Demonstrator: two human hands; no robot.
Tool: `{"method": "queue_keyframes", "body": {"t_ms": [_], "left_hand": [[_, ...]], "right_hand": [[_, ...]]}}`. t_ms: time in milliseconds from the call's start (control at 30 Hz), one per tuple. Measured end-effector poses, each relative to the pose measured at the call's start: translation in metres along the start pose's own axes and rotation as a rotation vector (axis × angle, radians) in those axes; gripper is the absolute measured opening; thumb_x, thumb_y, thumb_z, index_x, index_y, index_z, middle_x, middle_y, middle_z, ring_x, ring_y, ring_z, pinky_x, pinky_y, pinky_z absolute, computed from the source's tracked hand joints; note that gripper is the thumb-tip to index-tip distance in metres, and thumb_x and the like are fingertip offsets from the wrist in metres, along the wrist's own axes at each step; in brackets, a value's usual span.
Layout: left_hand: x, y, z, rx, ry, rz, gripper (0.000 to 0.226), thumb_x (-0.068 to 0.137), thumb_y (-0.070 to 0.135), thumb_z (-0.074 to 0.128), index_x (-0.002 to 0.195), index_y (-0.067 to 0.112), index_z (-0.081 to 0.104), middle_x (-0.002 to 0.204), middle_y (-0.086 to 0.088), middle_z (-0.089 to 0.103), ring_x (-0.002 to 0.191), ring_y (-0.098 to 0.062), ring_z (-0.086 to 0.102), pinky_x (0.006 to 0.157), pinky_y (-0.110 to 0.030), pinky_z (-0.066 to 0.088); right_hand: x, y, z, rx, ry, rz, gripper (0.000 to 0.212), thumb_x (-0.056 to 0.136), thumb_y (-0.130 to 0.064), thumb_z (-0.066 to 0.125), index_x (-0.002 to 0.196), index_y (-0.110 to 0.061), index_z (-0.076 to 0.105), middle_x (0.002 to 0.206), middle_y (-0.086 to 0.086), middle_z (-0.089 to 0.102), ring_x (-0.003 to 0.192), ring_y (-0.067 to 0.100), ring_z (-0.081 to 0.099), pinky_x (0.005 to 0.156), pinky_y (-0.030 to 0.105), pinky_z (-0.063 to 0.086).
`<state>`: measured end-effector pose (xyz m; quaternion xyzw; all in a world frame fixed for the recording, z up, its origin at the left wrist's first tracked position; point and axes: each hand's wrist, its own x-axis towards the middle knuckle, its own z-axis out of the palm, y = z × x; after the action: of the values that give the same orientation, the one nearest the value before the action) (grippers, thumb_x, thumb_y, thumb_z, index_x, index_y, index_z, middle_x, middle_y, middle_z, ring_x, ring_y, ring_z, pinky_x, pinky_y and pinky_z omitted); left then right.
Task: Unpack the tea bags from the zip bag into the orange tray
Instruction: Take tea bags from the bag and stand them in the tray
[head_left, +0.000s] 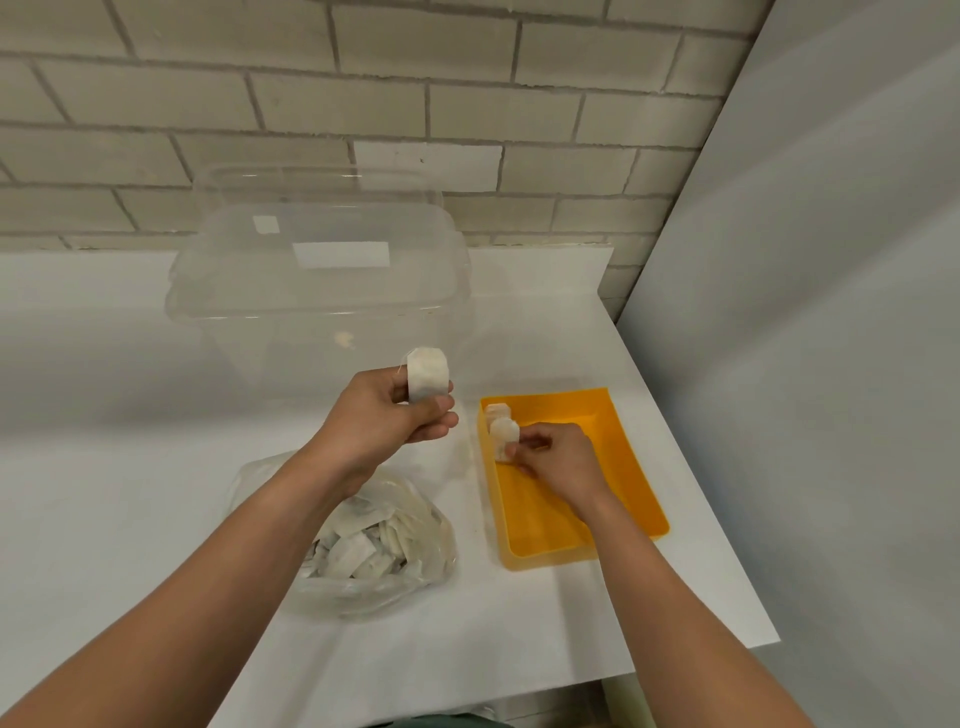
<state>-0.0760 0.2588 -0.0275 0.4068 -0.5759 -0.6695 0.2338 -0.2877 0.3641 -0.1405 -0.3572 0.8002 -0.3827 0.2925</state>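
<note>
Nearest on the white table lies the zip bag, clear and crumpled, with its far end hidden under the left forearm. It holds a loose heap of tea bags, pale flat paper sachets lying at all angles. Just to its right, not touching it, sits the orange tray, a shallow rectangle set lengthwise away from the person. The right forearm crosses its near right corner and hides that rim.

The right hand is inside the tray by the left wall, its fingertips pinching a tea bag that stands upright against that wall. Just beyond, in the far left corner, is a standing bag (possibly more than one, as the edges blur together).

The left hand is lifted above the table, to the left of the tray and beyond the zip bag. Its fingers curl round a raised bag, which is upright with clipped top corners and a short thread at the upper left.

Behind the hands a large clear tub stands at the back of the table, in front of a pale brick wall. A grey panel closes the right side.
</note>
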Motion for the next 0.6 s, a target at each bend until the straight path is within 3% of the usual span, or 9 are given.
{"method": "queue_keyframes", "body": {"t_ms": [200, 333, 500, 600], "left_hand": [[0.0, -0.003, -0.001, 0.012, 0.003, 0.024, 0.022, 0.09, 0.001, 0.076, 0.111, 0.007, 0.073, 0.101, -0.016, 0.079, 0.09, -0.024, 0.079, 0.078, -0.023, 0.062], [0.002, -0.006, -0.001, 0.05, 0.012, 0.032, 0.021, 0.091, 0.003, 0.077, 0.112, 0.005, 0.074, 0.099, -0.015, 0.079, 0.09, -0.022, 0.079, 0.08, -0.024, 0.062], [0.004, -0.008, 0.003, 0.13, 0.026, 0.063, 0.017, 0.091, 0.005, 0.076, 0.109, 0.008, 0.077, 0.098, -0.008, 0.079, 0.088, -0.018, 0.079, 0.084, -0.026, 0.063], [0.006, -0.01, 0.005, 0.167, 0.021, 0.073, 0.014, 0.09, 0.007, 0.078, 0.103, 0.013, 0.078, 0.094, -0.007, 0.08, 0.088, -0.021, 0.079, 0.085, -0.029, 0.063]], "right_hand": [[0.01, 0.001, 0.011, -0.102, 0.05, -0.028, 0.014, 0.078, -0.026, 0.087, 0.09, -0.027, 0.08, 0.08, -0.012, 0.072, 0.079, 0.005, 0.067, 0.069, 0.018, 0.046], [0.013, 0.001, 0.015, -0.123, 0.089, -0.031, 0.015, 0.077, -0.024, 0.088, 0.087, -0.027, 0.077, 0.079, -0.014, 0.069, 0.08, 0.006, 0.066, 0.074, 0.021, 0.047], [0.013, 0.001, 0.01, -0.155, 0.103, -0.02, 0.028, 0.075, -0.029, 0.089, 0.1, -0.022, 0.077, 0.088, -0.011, 0.069, 0.09, 0.01, 0.066, 0.083, 0.025, 0.051], [0.006, -0.007, -0.002, -0.148, 0.152, -0.064, 0.026, 0.082, -0.031, 0.083, 0.107, -0.023, 0.076, 0.093, -0.013, 0.07, 0.093, 0.009, 0.068, 0.077, 0.016, 0.047]]}}
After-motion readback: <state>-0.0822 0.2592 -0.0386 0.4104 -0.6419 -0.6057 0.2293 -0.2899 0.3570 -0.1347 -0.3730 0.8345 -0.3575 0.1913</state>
